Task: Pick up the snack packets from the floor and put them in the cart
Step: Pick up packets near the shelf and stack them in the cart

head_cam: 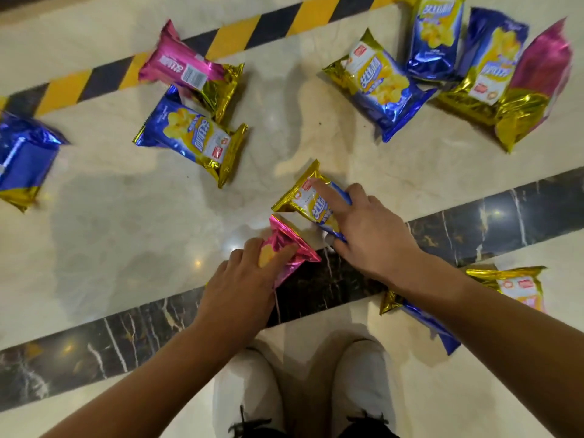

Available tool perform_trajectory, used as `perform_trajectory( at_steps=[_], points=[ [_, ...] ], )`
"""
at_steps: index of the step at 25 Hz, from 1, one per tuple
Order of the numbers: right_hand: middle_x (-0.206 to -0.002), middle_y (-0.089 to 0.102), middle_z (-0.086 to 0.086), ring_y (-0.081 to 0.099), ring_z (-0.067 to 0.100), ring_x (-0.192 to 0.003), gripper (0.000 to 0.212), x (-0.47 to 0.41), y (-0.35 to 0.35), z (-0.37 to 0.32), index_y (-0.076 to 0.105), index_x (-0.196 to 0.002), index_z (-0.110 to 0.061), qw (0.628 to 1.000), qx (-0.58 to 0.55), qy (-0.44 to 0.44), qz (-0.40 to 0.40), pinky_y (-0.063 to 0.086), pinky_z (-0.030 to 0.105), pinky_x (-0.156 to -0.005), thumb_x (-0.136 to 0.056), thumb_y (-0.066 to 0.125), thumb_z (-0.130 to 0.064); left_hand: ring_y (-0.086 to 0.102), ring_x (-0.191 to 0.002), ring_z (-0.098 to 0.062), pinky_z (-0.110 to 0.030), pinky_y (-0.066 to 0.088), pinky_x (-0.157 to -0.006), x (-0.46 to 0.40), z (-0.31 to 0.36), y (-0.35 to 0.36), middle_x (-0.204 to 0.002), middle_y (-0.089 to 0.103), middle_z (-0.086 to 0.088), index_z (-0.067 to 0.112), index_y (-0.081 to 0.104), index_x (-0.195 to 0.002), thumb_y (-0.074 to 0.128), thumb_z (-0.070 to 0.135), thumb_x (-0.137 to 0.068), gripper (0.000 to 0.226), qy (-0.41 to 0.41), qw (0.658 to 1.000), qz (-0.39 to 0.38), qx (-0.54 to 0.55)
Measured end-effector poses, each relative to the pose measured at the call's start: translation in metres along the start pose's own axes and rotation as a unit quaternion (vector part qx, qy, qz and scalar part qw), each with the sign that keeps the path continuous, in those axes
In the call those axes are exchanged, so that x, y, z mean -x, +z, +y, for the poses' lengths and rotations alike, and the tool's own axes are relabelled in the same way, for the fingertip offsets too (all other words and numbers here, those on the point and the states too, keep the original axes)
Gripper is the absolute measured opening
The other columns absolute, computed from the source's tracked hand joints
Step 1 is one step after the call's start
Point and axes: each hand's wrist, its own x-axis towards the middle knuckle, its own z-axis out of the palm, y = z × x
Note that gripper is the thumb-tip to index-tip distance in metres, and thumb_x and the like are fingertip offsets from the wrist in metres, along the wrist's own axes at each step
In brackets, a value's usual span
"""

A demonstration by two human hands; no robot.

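I am bent over the floor [126, 222], and my two white shoes [303, 390] are at the bottom of what I see. I will use the dark stone stripe [94, 343] that runs across the floor as my marker.

My left hand [243, 286] is on a pink packet [292, 248] that lies right at the far edge of the stripe. My fingers [284, 252] curl over it and my thumb looks tucked against it, so I think I am gripping it. My right hand [369, 229] is on a blue and gold packet [311, 197] just past the stripe, touching the pink one's top corner. My first finger lies flat on its front and my thumb hooks round its lower edge, so I am holding that one too. Both packets look like they are only just leaving the floor, or not yet.

I cannot see the cart at all, so I cannot tell how many packets are in it.

Lots are left. Far beyond the stripe there is a pink packet by the yellow and black tape [240, 33], a blue one [189, 137] below it, one more blue at the left edge [25, 156], and a heap of five [442, 74] on the right. One more [512, 286] lies on the stripe under my right arm.

I think I am near the start or middle.
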Motion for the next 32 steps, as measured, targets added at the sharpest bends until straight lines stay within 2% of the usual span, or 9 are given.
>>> perform_trajectory(
  at_steps=[3, 8, 12, 14, 18, 22, 25, 29, 32],
  points=[
    [-0.125, 0.036, 0.011, 0.057, 0.031, -0.095, 0.090, 0.030, -0.032, -0.007, 0.002, -0.155, -0.033, 0.998, -0.060, 0.021, -0.009, 0.052, 0.042, -0.075, -0.090, 0.062, -0.039, 0.061, -0.104, -0.032, -0.041, 0.054, -0.077, 0.022, 0.006, -0.043, -0.132, 0.043, -0.008, 0.041, 0.021, -0.148, 0.068, 0.034, -0.086, 0.078, -0.043, 0.997, -0.009, 0.064],
    [-0.116, 0.039, 0.003, 0.056, 0.023, -0.085, 0.090, 0.119, -0.130, -0.024, 0.000, -0.153, -0.044, 0.980, -0.179, 0.083, 0.012, 0.049, 0.034, -0.065, -0.089, 0.062, -0.037, 0.064, -0.091, -0.032, -0.037, 0.052, -0.066, 0.089, 0.031, -0.152, -0.125, 0.046, -0.003, 0.039, 0.024, -0.147, 0.060, 0.043, -0.092, 0.066, -0.090, 0.987, 0.005, 0.135],
    [-0.114, 0.042, 0.000, 0.052, 0.019, -0.086, 0.092, 0.196, -0.233, -0.042, 0.005, -0.154, -0.044, 0.965, -0.244, 0.092, 0.034, 0.042, 0.027, -0.060, -0.086, 0.066, -0.034, 0.064, -0.089, -0.035, -0.046, 0.057, -0.071, 0.150, 0.055, -0.259, -0.122, 0.046, 0.001, 0.043, 0.024, -0.145, 0.058, 0.046, -0.090, 0.064, -0.120, 0.982, 0.015, 0.146],
    [-0.116, 0.042, 0.000, 0.052, 0.018, -0.088, 0.093, 0.226, -0.292, -0.053, 0.005, -0.154, -0.043, 0.964, -0.249, 0.079, 0.040, 0.039, 0.024, -0.060, -0.086, 0.067, -0.034, 0.063, -0.090, -0.037, -0.047, 0.055, -0.076, 0.176, 0.070, -0.318, -0.124, 0.047, 0.001, 0.042, 0.025, -0.145, 0.054, 0.047, -0.093, 0.060, -0.163, 0.973, 0.042, 0.156],
    [-0.125, 0.042, 0.002, 0.059, 0.026, -0.094, 0.094, 0.278, -0.408, -0.073, 0.000, -0.153, -0.043, 0.967, -0.237, 0.066, 0.070, 0.049, 0.035, -0.069, -0.088, 0.067, -0.035, 0.062, -0.088, -0.042, -0.047, 0.053, -0.075, 0.221, 0.116, -0.441, -0.123, 0.049, -0.003, 0.040, 0.027, -0.144, 0.053, 0.043, -0.095, 0.055, -0.186, 0.962, 0.088, 0.180],
    [-0.132, 0.045, 0.005, 0.060, 0.033, -0.102, 0.086, 0.324, -0.512, -0.089, 0.007, -0.154, -0.044, 0.950, -0.278, 0.065, 0.126, 0.054, 0.043, -0.078, -0.090, 0.064, -0.042, 0.061, -0.097, -0.038, -0.049, 0.053, -0.077, 0.253, 0.155, -0.544, -0.122, 0.051, -0.002, 0.040, 0.030, -0.142, 0.055, 0.040, -0.093, 0.055, -0.170, 0.941, 0.150, 0.252],
    [-0.135, 0.045, 0.004, 0.056, 0.031, -0.112, 0.084, 0.358, -0.583, -0.102, 0.006, -0.155, -0.043, 0.945, -0.282, 0.075, 0.144, 0.048, 0.041, -0.081, -0.091, 0.062, -0.042, 0.057, -0.103, -0.028, -0.038, 0.045, -0.075, 0.279, 0.179, -0.611, -0.120, 0.054, -0.002, 0.035, 0.035, -0.142, 0.060, 0.040, -0.090, 0.057, -0.163, 0.926, 0.204, 0.271],
    [-0.130, 0.051, 0.003, 0.055, 0.023, -0.112, 0.086, 0.396, -0.639, -0.121, 0.014, -0.156, -0.036, 0.920, -0.337, 0.050, 0.194, 0.041, 0.030, -0.076, -0.089, 0.068, -0.030, 0.058, -0.102, -0.028, -0.045, 0.052, -0.082, 0.317, 0.194, -0.673, -0.118, 0.056, -0.005, 0.035, 0.036, -0.141, 0.063, 0.039, -0.085, 0.062, -0.161, 0.912, 0.248, 0.283],
    [-0.132, 0.052, 0.001, 0.055, 0.020, -0.116, 0.086, 0.420, -0.661, -0.145, 0.019, -0.156, -0.034, 0.905, -0.356, 0.035, 0.230, 0.046, 0.029, -0.081, -0.087, 0.071, -0.025, 0.058, -0.105, -0.024, -0.042, 0.052, -0.084, 0.359, 0.194, -0.708, -0.123, 0.057, 0.000, 0.037, 0.037, -0.141, 0.064, 0.040, -0.083, 0.064, -0.172, 0.894, 0.293, 0.292]
  ],
)
